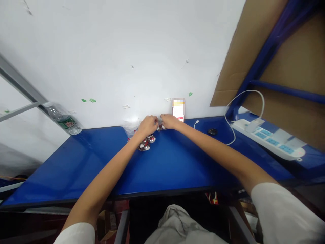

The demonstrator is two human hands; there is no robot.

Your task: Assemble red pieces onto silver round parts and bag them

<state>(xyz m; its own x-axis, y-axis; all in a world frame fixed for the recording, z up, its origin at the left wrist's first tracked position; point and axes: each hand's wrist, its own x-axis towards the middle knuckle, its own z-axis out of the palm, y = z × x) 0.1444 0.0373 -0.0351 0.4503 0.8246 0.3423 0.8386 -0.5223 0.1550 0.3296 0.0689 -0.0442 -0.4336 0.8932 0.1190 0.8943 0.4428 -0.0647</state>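
Observation:
Both my arms reach far across a blue table to its back edge by the white wall. My left hand and my right hand are closed, fingertips meeting on a small shiny metal part between them. Just below my left hand, a few more small round silver parts with red bits lie on the table. The held part is too small to name further. A clear plastic bag lies behind my left hand.
A plastic water bottle lies at the table's back left. A small white and red card leans on the wall. A white power strip with a white cable sits at right, beside a blue shelf frame and cardboard. A small black object lies nearby.

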